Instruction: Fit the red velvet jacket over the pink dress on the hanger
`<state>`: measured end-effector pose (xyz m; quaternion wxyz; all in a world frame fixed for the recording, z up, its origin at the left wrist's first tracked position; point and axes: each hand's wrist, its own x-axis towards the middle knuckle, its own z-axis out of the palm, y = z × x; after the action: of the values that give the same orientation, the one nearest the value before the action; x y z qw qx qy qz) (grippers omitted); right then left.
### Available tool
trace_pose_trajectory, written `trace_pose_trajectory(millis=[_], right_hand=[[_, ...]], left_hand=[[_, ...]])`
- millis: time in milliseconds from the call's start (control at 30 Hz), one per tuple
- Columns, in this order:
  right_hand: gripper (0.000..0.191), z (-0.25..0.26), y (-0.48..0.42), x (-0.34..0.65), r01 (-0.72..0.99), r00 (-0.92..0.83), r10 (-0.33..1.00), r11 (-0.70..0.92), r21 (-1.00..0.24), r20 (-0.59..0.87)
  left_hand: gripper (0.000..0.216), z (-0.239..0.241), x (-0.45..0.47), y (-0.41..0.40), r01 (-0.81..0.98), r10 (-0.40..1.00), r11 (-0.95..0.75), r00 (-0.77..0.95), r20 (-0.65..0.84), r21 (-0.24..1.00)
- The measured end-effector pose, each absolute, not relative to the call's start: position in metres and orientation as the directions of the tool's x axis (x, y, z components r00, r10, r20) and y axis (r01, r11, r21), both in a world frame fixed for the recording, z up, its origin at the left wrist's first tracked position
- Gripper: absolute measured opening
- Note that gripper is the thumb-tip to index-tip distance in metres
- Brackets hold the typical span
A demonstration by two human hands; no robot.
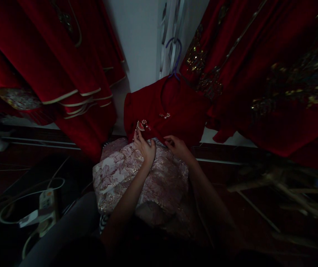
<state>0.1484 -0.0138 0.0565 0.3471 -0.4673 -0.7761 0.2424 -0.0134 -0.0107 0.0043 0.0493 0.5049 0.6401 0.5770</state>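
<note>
Red garment (188, 107), left hand (145, 148) at its beaded ornament (140, 126)

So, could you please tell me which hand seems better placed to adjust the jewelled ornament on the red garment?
Probably the left hand: its fingers are right at the jewelled ornament, while the right hand is farther off, by the lower front of the red garment.

A red garment (185, 107) hangs from a purple hanger (180, 50) at its top. On the garment's lower front, the left hand (145, 148) has its fingertips at a beaded ornament (140, 126). The right hand (178, 146) is at the garment's lower edge, its grip too dark to tell. Below the garment lies floral brocade cloth (120, 167); below and to its left, a power strip (47, 202).
</note>
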Motion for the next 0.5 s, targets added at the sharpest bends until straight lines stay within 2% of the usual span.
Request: trace_pose_trajectory(millis=[133,267,400,500], right_hand=[[0.023,0.054,-0.011,0.147,0.631,-0.311,0.910,0.415,-0.656,0.275],[0.020,0.055,-0.010,0.149,0.630,-0.277,0.930,0.366,-0.685,0.241],[0.018,0.066,-0.012,0.153,0.566,-0.197,0.930,0.367,-0.739,0.311],[0.022,0.079,-0.015,0.157,0.479,-0.085,0.927,0.360,-0.800,0.366]], left_hand=[[0.082,0.005,-0.013,-0.013,0.571,0.680,-0.156,-0.530,0.507,0.806],[0.083,0.005,-0.014,-0.014,0.508,0.661,-0.122,-0.599,0.452,0.852],[0.084,0.003,-0.018,-0.014,0.437,0.689,-0.265,-0.538,0.486,0.859],[0.097,0.002,-0.021,-0.011,0.469,0.697,-0.363,-0.437,0.568,0.805]])
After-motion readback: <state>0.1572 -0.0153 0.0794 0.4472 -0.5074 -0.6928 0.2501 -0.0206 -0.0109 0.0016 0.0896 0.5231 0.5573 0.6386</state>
